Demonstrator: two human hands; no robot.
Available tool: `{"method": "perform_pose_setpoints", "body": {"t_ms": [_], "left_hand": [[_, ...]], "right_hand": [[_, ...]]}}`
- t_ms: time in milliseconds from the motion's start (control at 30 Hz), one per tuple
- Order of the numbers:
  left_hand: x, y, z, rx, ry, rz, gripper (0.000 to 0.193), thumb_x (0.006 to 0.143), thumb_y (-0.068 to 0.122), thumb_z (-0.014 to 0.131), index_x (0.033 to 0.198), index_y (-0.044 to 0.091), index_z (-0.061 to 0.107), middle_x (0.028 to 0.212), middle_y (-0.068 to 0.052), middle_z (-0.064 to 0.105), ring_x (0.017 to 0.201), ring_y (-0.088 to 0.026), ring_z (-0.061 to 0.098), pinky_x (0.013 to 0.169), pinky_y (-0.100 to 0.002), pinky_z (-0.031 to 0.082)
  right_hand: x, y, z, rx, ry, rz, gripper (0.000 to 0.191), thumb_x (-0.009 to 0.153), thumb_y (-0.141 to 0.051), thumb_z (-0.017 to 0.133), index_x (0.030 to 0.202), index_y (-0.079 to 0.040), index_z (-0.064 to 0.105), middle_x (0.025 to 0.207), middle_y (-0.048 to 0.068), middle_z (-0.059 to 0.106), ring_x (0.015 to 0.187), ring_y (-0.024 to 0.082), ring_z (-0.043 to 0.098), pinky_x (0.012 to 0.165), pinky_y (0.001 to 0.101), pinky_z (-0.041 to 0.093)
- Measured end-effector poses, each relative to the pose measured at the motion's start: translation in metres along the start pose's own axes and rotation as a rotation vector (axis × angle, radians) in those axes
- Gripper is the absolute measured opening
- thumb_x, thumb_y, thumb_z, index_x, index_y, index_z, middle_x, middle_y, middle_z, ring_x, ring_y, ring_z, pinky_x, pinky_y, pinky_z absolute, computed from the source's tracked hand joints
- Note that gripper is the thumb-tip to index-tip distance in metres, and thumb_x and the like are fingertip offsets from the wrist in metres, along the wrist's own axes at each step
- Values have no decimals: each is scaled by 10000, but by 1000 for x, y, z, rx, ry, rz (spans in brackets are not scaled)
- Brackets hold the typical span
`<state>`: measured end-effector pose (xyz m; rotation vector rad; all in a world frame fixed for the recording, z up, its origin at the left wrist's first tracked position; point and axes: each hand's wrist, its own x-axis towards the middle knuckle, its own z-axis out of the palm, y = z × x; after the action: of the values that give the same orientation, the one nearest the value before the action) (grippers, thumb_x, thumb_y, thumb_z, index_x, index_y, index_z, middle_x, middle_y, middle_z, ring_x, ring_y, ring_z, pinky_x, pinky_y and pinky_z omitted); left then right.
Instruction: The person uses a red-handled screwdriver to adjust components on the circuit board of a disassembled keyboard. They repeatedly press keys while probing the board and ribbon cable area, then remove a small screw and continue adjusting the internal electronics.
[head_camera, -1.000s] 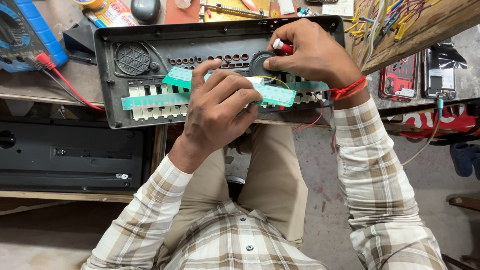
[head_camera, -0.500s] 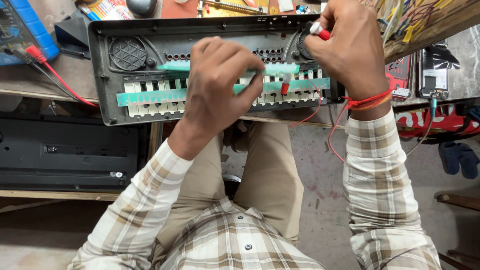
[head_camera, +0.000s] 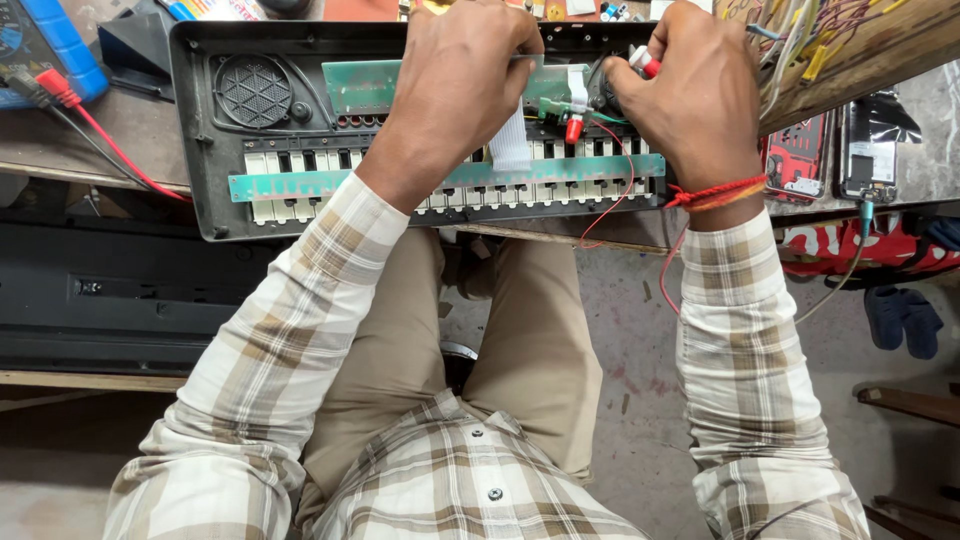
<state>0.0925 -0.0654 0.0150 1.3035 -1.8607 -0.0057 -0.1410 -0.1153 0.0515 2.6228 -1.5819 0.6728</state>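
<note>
Both hands are working inside the opened keyboard case (head_camera: 200, 215) at the frame's top.
Left hand (head_camera: 465, 85) is pressing the green circuit board (head_camera: 365, 88); right hand (head_camera: 690, 95) is pinching a red-tipped probe (head_camera: 648, 65); slipping could tear the white ribbon cable (head_camera: 512, 145).

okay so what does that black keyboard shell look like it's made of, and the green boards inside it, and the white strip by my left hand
The black shell looks like moulded matte plastic: ribs and a round speaker grille are formed into it. The green boards look like printed circuit board, flat, thin and slightly glossy. The white strip by the left hand looks like a flexible ribbon cable, probably plastic-coated; its fine detail is too small to tell.
</note>
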Motion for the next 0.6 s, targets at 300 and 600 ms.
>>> {"method": "perform_pose_setpoints", "body": {"t_ms": [300, 600], "left_hand": [[0, 3, 2, 165, -54, 5, 110, 865, 130, 809, 872, 47, 738, 818, -132, 677, 826, -331, 662, 803, -484, 448], [-28, 41, -3, 44, 140, 129, 135, 935, 58, 741, 1068, 55, 715, 1070, -41, 626, 1072, -237, 574, 956, -425, 412]], "right_hand": [[-46, -35, -35, 341, 49, 25, 132, 943, -22, 768, 994, 44, 666, 893, 152, 717, 721, 211, 703, 641, 302, 529], [-38, -16, -20, 146, 65, -115, 199, 920, 31, 813, 1098, 66, 731, 1044, 185, 714, 903, 290, 704, 792, 374, 542]]}}
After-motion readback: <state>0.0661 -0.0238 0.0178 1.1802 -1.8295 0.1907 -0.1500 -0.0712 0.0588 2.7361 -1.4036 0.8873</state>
